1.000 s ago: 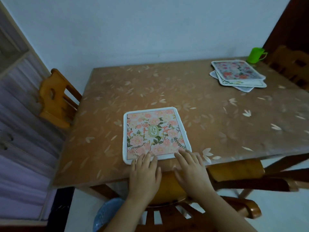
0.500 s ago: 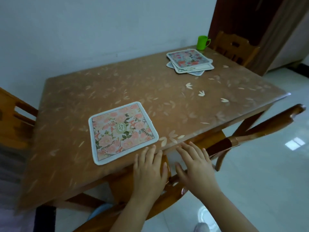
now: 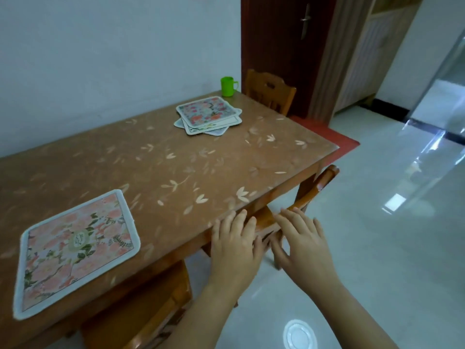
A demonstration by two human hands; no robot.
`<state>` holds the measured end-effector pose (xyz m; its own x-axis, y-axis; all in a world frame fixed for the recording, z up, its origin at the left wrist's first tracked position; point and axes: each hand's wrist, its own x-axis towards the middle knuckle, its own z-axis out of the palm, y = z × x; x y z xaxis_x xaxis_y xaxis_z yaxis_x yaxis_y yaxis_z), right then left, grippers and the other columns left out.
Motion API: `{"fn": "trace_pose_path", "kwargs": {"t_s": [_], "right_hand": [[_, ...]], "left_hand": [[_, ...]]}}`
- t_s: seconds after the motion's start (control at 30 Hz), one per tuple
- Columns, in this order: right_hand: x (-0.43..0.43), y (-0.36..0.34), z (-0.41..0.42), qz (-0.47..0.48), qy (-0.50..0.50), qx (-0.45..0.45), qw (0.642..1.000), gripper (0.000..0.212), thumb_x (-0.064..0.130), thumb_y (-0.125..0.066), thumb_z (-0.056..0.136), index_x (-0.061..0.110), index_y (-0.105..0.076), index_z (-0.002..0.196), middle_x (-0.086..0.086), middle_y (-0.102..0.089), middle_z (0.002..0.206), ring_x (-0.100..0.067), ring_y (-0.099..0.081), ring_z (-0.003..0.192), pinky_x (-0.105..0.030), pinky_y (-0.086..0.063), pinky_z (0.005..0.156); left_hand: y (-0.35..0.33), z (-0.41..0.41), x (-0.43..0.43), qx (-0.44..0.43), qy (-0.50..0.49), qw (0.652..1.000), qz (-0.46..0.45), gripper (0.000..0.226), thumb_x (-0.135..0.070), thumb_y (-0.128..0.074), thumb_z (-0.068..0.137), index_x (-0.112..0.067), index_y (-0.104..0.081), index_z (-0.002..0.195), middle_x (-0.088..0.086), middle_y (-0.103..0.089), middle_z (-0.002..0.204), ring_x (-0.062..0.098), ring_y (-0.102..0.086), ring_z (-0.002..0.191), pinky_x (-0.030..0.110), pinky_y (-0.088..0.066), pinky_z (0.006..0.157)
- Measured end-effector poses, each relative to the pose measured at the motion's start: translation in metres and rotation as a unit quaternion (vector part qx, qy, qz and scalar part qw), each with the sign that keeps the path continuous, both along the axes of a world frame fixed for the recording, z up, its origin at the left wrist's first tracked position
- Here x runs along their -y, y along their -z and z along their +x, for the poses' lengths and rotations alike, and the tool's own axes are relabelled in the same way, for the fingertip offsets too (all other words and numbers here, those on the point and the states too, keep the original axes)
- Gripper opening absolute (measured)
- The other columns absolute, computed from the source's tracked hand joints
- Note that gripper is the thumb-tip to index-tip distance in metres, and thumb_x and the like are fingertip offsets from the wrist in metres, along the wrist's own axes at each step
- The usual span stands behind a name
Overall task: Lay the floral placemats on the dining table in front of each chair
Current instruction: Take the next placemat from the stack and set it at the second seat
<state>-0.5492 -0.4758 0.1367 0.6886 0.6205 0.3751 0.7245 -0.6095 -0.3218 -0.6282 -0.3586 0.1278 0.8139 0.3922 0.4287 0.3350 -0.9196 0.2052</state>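
One pink floral placemat (image 3: 75,250) lies flat at the near left of the brown dining table (image 3: 176,167), above a wooden chair (image 3: 136,321) tucked under the edge. A loose stack of floral placemats (image 3: 208,115) sits at the table's far end. My left hand (image 3: 235,244) hovers with straight fingers at the table's near edge, holding nothing. My right hand (image 3: 300,241) is beside it, fingers spread, over a second wooden chair (image 3: 312,192) at the near right corner.
A green cup (image 3: 228,86) stands at the far end beside the wall. A third wooden chair (image 3: 270,93) stands at the far end in front of a dark door (image 3: 284,46). Glossy tiled floor (image 3: 377,248) spreads to the right.
My view has swung right along the table. Both hands left the laid pink placemat and shifted right to the table's near edge by the corner chair.
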Motion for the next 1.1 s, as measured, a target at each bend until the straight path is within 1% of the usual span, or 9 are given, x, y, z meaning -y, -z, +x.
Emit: {"fn": "trace_pose_path", "kwargs": {"t_s": [0.07,0.17,0.3,0.4,0.57,0.67,0.87,1.0,1.1], "right_hand": [[0.025,-0.005,0.031,0.0,0.016,0.008,1.0,0.039,0.026,-0.07,0.076,0.015,-0.061,0.113,-0.007,-0.063,0.119,-0.029,-0.053,0.118,-0.053,-0.038,0.097],[0.057,-0.011,0.07,0.014,0.036,0.016,0.999,0.038,0.022,-0.07,0.076,0.012,-0.061,0.112,-0.009,-0.064,0.117,-0.032,-0.054,0.116,-0.055,-0.041,0.094],[0.087,-0.011,0.11,0.018,0.056,0.016,0.998,0.041,0.02,-0.071,0.075,0.011,-0.06,0.114,-0.011,-0.064,0.118,-0.034,-0.055,0.115,-0.056,-0.04,0.094],[0.1,-0.007,0.137,0.023,0.07,0.011,0.997,0.042,0.019,-0.071,0.074,0.011,-0.06,0.113,-0.011,-0.063,0.118,-0.033,-0.055,0.115,-0.057,-0.04,0.094],[0.114,0.001,0.191,0.023,0.097,0.002,0.995,0.038,0.019,-0.07,0.076,0.011,-0.06,0.112,-0.01,-0.063,0.119,-0.033,-0.054,0.115,-0.056,-0.04,0.095],[0.118,0.006,0.231,0.018,0.112,0.008,0.994,0.036,0.021,-0.069,0.078,0.01,-0.06,0.111,-0.012,-0.064,0.116,-0.035,-0.056,0.113,-0.057,-0.041,0.093],[0.094,0.003,0.333,-0.005,0.102,-0.003,0.995,0.036,0.02,-0.068,0.079,0.008,-0.06,0.112,-0.013,-0.063,0.119,-0.034,-0.054,0.116,-0.057,-0.04,0.094],[0.053,-0.009,0.393,-0.012,0.059,0.017,0.998,0.033,0.018,-0.069,0.077,0.009,-0.061,0.108,-0.009,-0.065,0.115,-0.032,-0.056,0.113,-0.056,-0.041,0.093],[0.022,-0.013,0.428,-0.019,0.023,0.01,0.999,0.036,0.017,-0.069,0.076,0.01,-0.061,0.111,-0.008,-0.063,0.117,-0.03,-0.053,0.116,-0.055,-0.04,0.095]], "left_hand": [[-0.003,0.033,0.02,0.012,0.008,1.0,-0.009,0.031,-0.03,-0.063,0.081,-0.016,-0.064,0.109,0.006,-0.064,0.119,0.026,-0.055,0.115,0.052,-0.037,0.097],[-0.007,0.076,0.047,0.022,0.022,0.999,-0.019,0.03,-0.027,-0.064,0.081,-0.014,-0.064,0.108,0.009,-0.064,0.117,0.028,-0.056,0.113,0.053,-0.039,0.096],[-0.006,0.119,0.073,0.011,0.045,0.999,-0.024,0.03,-0.025,-0.063,0.082,-0.014,-0.063,0.11,0.009,-0.063,0.119,0.029,-0.054,0.116,0.054,-0.037,0.097],[-0.006,0.151,0.085,0.003,0.071,0.997,-0.031,0.031,-0.025,-0.06,0.084,-0.014,-0.061,0.113,0.009,-0.061,0.122,0.028,-0.052,0.118,0.053,-0.036,0.099],[-0.003,0.216,0.098,0.006,0.104,0.995,-0.011,0.033,-0.024,-0.066,0.079,-0.012,-0.063,0.11,0.01,-0.064,0.118,0.029,-0.056,0.113,0.055,-0.041,0.093],[0.004,0.262,0.1,0.007,0.12,0.992,-0.021,0.032,-0.025,-0.062,0.082,-0.013,-0.062,0.111,0.009,-0.064,0.117,0.029,-0.057,0.113,0.055,-0.042,0.093],[0.008,0.362,0.077,0.007,0.111,0.992,-0.054,0.033,-0.019,-0.067,0.078,-0.01,-0.062,0.11,0.011,-0.063,0.119,0.031,-0.054,0.115,0.055,-0.04,0.094],[0.003,0.415,0.041,0.01,0.073,0.991,-0.108,0.033,-0.02,-0.056,0.086,-0.012,-0.056,0.118,0.01,-0.054,0.13,0.029,-0.044,0.125,0.054,-0.028,0.104],[0.001,0.444,0.013,0.007,0.039,0.993,-0.115,0.035,-0.023,-0.052,0.089,-0.013,-0.053,0.123,0.007,-0.05,0.135,0.026,-0.038,0.129,0.051,-0.023,0.108]]}}
